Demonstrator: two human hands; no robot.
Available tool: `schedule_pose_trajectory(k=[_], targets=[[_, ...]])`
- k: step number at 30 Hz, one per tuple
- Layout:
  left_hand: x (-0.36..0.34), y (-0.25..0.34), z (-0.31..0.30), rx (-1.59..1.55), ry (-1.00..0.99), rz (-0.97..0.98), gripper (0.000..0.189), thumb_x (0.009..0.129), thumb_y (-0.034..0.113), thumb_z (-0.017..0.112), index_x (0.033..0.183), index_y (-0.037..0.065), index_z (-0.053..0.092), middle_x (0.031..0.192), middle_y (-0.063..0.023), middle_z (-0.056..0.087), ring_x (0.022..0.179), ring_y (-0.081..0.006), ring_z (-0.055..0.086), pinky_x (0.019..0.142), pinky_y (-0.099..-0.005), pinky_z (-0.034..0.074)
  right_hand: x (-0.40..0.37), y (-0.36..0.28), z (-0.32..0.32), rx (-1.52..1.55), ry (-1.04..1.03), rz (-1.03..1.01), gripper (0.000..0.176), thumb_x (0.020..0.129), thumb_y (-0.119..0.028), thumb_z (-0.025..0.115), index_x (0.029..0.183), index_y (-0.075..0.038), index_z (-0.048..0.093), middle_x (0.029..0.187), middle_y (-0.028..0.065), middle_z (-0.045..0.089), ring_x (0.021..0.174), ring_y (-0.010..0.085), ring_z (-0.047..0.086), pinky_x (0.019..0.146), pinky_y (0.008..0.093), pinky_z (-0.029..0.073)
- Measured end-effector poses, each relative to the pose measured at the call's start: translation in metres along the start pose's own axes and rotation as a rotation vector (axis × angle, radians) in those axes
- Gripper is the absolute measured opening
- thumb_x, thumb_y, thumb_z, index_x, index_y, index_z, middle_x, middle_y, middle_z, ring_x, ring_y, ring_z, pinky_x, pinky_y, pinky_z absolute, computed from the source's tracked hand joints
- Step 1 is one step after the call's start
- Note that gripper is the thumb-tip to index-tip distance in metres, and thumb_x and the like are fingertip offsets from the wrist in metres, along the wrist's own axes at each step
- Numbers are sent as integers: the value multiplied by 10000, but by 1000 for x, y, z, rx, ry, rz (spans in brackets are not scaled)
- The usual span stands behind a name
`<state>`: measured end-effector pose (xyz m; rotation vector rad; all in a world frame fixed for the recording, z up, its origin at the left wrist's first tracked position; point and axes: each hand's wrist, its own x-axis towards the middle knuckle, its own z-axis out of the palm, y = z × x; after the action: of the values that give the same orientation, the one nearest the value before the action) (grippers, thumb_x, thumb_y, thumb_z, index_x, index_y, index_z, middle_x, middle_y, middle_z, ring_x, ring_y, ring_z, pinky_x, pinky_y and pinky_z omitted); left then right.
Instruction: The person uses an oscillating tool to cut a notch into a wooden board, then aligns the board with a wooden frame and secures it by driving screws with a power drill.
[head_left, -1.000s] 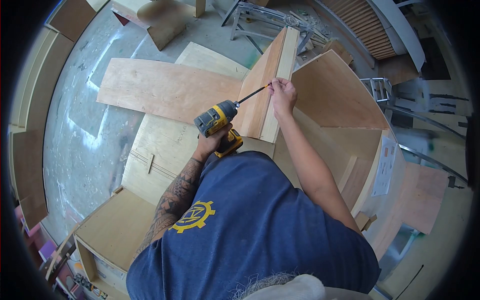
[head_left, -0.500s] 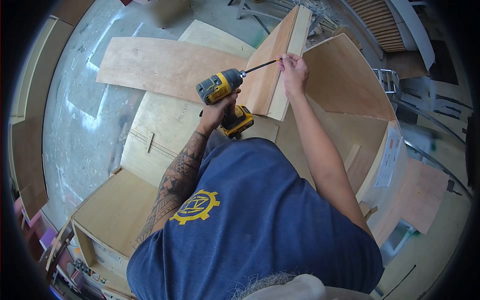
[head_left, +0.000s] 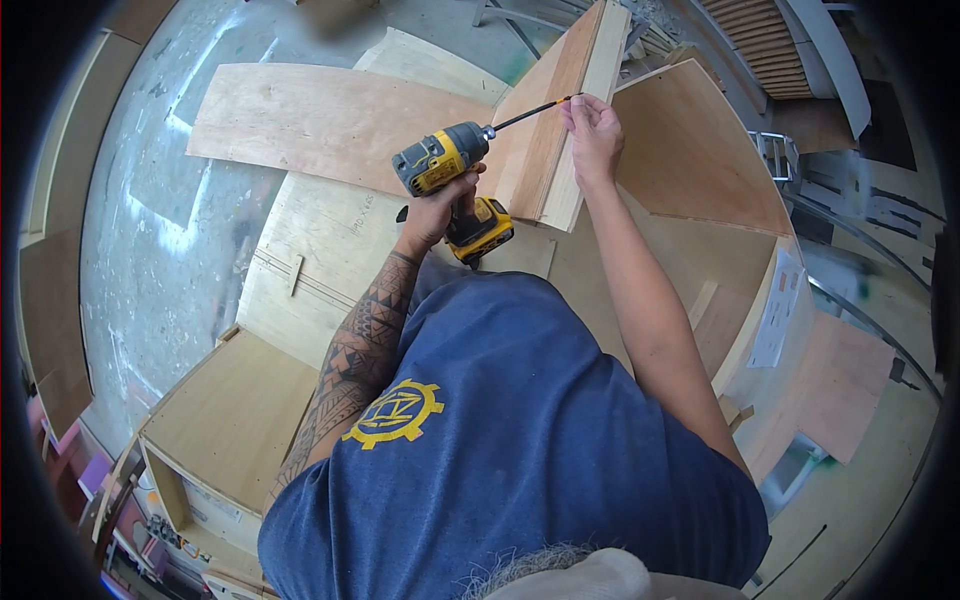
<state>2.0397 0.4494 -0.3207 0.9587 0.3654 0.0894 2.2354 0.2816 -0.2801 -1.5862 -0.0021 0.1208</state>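
Note:
My left hand (head_left: 440,212) is wrapped round the grip of a yellow and black cordless impact driver (head_left: 442,158), its yellow battery below the hand. A long dark driver bit (head_left: 525,115) with an orange band near its tip points away to the upper right. At that tip, my right hand (head_left: 595,138) is closed in a pinch; whatever lies between its fingers is too small to make out. Tip and fingers are at the pale top edge of an upright wooden panel (head_left: 545,85). My right wrist is beside the panel's right side.
A long curved plywood sheet (head_left: 320,115) lies to the left of the panel. Nearer, a pale plywood sheet (head_left: 320,230) carries pencil marks. A wooden box (head_left: 235,410) stands lower left, and a plywood side wall (head_left: 700,150) rises at right. A metal stepladder (head_left: 775,158) is beyond it.
The driver and both hands have shifted slightly upward and right, with the bit tip still at the right fingers. The whole view has moved a little too.

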Motion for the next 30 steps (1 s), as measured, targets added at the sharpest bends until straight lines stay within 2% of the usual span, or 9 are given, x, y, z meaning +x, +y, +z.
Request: schedule_pose_trajectory(k=[6, 10, 13, 15, 19, 22, 24, 27, 30], targets=[[1, -2, -3, -18, -20, 14, 285, 960, 166, 727, 1182, -13, 717, 772, -9, 640, 614, -109, 578, 589, -267, 483, -2, 2, -4, 25, -6, -7, 300, 1043, -156, 675, 1209, 62, 552, 1100, 164, 717, 1018, 194, 730, 907, 276, 598], [-3, -1, 2, -18, 31, 40, 307, 970, 145, 690, 1196, -62, 689, 718, -33, 622, 597, -123, 574, 587, -263, 463, -1, 1, -13, 20, 0, 5, 340, 1032, -156, 689, 1244, 66, 542, 1114, 165, 721, 996, 188, 735, 893, 283, 602], [-5, -5, -1, -23, 56, 46, 311, 977, 149, 688, 1203, -64, 686, 733, -38, 632, 611, -124, 583, 589, -264, 465, 2, -7, -23, -301, 1, -31, 388, 987, -149, 736, 1261, 69, 570, 1122, 160, 732, 970, 167, 741, 869, 283, 604], [-7, -6, -1, -36, 88, 45, 314, 986, 149, 683, 1218, -63, 682, 755, -40, 641, 638, -123, 594, 593, -268, 478, 9, -9, -31, -658, -42, -336, 408, 892, -114, 794, 1246, 13, 637, 1085, 160, 726, 882, 189, 748, 769, 314, 604], [-10, -9, -5, -45, 124, 21, 318, 989, 154, 677, 1229, -55, 683, 754, -36, 632, 640, -118, 587, 606, -260, 487, 29, -5, -43, -801, -127, -466, 436, 847, -90, 804, 1254, -30, 660, 1146, 168, 662, 823, 232, 722, 740, 332, 594], [-14, -12, -5, -20, 202, 24, 329, 988, 161, 677, 1237, -53, 683, 737, -29, 622, 636, -118, 583, 608, -258, 479, 33, -5, -49, -942, -212, -459, 473, 824, -60, 795, 1277, -56, 658, 1219, 166, 591, 1003, 287, 676, 883, 403, 558], [-15, -16, -15, -28, 199, 15, 333, 983, 155, 680, 1242, -52, 683, 739, -33, 624, 637, -120, 585, 608, -260, 482, 35, -3, -49, -1191, -127, -614, 529, 848, -74, 748, 1361, -66, 620, 1330, 204, 556, 1255, 378, 545, 1070, 497, 441], [-17, -18, -11, -53, 229, -4, 337, 977, 153, 684, 1243, -54, 683, 745, -40, 627, 639, -122, 588, 610, -261, 484, 54, 7, -64, -1269, -30, -524, 588, 895, -138, 689, 1459, -53, 547, 1469, 248, 487, 1390, 460, 397, 1176, 566, 313], [-17, -19, -8, -39, 251, -1, 338, 975, 153, 686, 1239, -58, 683, 751, -46, 628, 638, -127, 590, 613, -264, 487, 72, 18, -82, -1319, -81, -507, 635, 933, -204, 631, 1525, -33, 477, 1584, 259, 405, 1424, 490, 370, 1206, 571, 290]])
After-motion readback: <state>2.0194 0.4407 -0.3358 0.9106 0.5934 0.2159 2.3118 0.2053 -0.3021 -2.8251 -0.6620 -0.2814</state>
